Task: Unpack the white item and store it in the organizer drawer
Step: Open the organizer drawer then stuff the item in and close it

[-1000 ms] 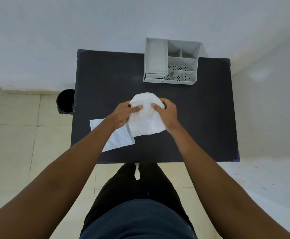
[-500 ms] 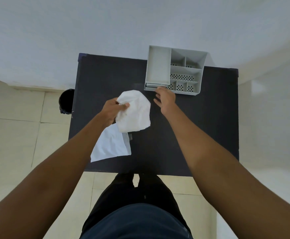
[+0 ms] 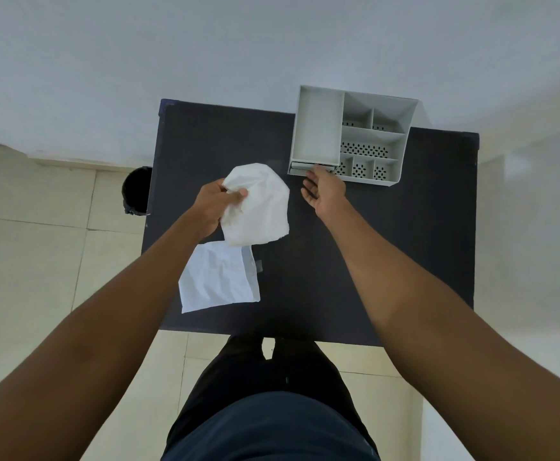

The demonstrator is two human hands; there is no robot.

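My left hand [image 3: 212, 205] grips a crumpled white item [image 3: 258, 207] by its upper left corner and holds it above the black table [image 3: 405, 227]. The empty white packet [image 3: 218, 281] lies flat on the table just below it. A grey organizer [image 3: 318, 131] with several compartments stands at the table's far edge. My right hand [image 3: 325, 191] reaches palm-up to the organizer's front, its fingertips at the low drawer front [image 3: 300, 166] under the wide left compartment. Whether the fingers grip the drawer I cannot tell; the drawer looks shut.
A black bin [image 3: 136, 189] stands on the tiled floor [image 3: 39, 261] by the table's left edge. A white wall [image 3: 205, 44] rises behind the table. My legs [image 3: 272, 410] are at the table's near edge.
My right hand let go of the white item and moved up to the organizer's drawer front. My left hand now holds the item alone, shifted a little left.
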